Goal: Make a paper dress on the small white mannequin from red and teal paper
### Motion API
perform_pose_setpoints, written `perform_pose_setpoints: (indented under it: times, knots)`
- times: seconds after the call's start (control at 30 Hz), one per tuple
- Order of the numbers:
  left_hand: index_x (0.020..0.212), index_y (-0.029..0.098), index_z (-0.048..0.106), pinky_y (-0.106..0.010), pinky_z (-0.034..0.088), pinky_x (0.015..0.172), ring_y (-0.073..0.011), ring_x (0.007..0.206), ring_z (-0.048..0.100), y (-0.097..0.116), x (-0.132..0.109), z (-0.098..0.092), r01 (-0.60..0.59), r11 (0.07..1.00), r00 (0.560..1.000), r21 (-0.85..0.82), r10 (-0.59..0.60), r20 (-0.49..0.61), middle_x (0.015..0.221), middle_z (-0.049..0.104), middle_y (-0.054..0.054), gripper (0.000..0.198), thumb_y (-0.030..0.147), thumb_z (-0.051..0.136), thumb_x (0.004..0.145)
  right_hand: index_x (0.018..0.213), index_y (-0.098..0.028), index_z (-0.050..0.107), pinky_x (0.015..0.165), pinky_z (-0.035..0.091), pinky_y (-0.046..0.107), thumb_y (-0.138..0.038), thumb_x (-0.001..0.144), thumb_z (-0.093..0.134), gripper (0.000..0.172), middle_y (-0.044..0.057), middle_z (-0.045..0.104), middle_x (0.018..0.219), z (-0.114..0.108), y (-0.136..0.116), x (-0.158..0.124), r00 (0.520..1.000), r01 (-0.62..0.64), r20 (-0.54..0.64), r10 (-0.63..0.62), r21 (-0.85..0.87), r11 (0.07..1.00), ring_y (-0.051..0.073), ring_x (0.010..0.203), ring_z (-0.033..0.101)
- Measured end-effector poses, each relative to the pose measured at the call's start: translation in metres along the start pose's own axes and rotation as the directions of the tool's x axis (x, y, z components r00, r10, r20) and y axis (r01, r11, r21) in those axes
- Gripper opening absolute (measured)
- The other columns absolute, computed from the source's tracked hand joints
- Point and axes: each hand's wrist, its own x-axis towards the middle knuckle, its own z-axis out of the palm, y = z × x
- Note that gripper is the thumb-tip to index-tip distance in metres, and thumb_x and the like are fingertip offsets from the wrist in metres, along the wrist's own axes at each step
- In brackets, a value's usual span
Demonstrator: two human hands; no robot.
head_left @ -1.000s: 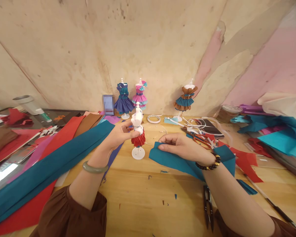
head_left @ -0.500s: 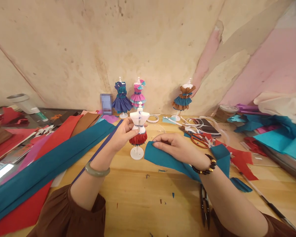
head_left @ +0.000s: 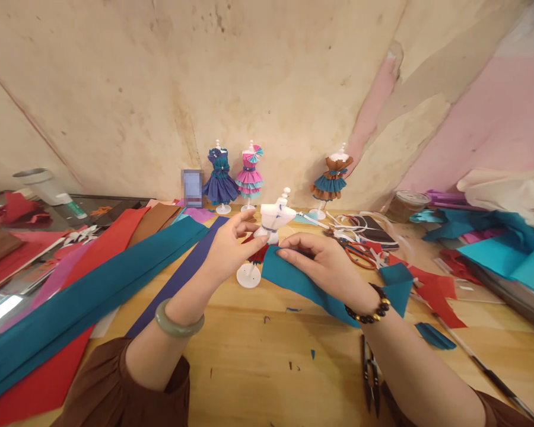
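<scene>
A small white mannequin [head_left: 276, 217] leans to the right, a dark band at its waist and a red ruffled skirt [head_left: 258, 251] below, on a round white base [head_left: 248, 276]. My left hand [head_left: 234, 244] grips it at the waist from the left, thumb in front. Just right of the skirt, my right hand [head_left: 315, 261] pinches the end of a teal paper strip [head_left: 289, 276] between thumb and fingers. That strip trails right under my wrist; its end lies close to the skirt and partly hides it.
Three dressed mannequins [head_left: 221, 178] stand by the wall. Long teal [head_left: 115, 290], red and purple strips lie on the left. Black snips [head_left: 370, 376] rest near my right forearm. Orange-handled scissors [head_left: 360, 254], ribbons and paper scraps lie on the right.
The white mannequin has tilted over to the right and turned. My left hand has shifted slightly right with it. My right hand and the teal strip have barely moved.
</scene>
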Motion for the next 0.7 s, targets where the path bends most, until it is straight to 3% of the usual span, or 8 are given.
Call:
perform_pose_setpoints:
  times: [0.2,0.33,0.53,0.7]
  knots:
    - [0.124,0.013,0.052,-0.032,0.053,0.071,-0.0208,0.083,0.069,0.005,-0.006,0.007,0.029,0.999,0.999,0.031,-0.028,-0.021,0.101,0.072,-0.011,0.057,0.031,0.073,0.075,0.082,-0.020,0.067,0.067,0.048,0.023,-0.030,0.090,0.062,0.014,0.000,0.071,0.078,-0.001,0.001,0.001,1.000,-0.008,-0.027,0.008,0.002,1.000,0.013,0.072,0.062]
    - [0.123,0.015,0.053,-0.033,0.054,0.077,-0.0219,0.089,0.069,0.005,-0.006,0.008,-0.002,1.000,1.000,0.026,0.002,-0.005,0.095,0.072,-0.008,0.054,0.031,0.073,0.076,0.078,-0.019,0.066,0.065,0.047,0.024,-0.033,0.089,0.063,0.018,-0.001,0.069,0.075,-0.003,0.004,0.002,0.998,-0.035,-0.058,0.034,-0.014,0.999,0.013,0.070,0.061]
    - [0.116,0.013,0.063,-0.040,0.052,0.091,-0.0260,0.103,0.067,0.001,-0.005,0.008,-0.061,0.995,0.998,0.081,0.059,0.034,0.107,0.072,-0.013,0.044,0.032,0.071,0.077,0.079,-0.020,0.065,0.067,0.047,0.026,-0.039,0.087,0.065,0.021,0.000,0.069,0.077,-0.004,0.013,0.003,0.990,-0.100,-0.100,0.101,0.014,0.995,0.014,0.072,0.061]
    - [0.109,0.014,0.068,-0.040,0.053,0.093,-0.0265,0.103,0.068,0.003,-0.005,0.008,-0.087,0.986,0.996,0.140,0.084,0.026,0.111,0.073,-0.013,0.038,0.032,0.071,0.077,0.079,-0.020,0.065,0.068,0.048,0.027,-0.035,0.087,0.066,0.017,0.001,0.070,0.080,-0.002,0.017,0.005,0.993,-0.059,-0.095,0.066,0.068,0.996,0.015,0.074,0.062]
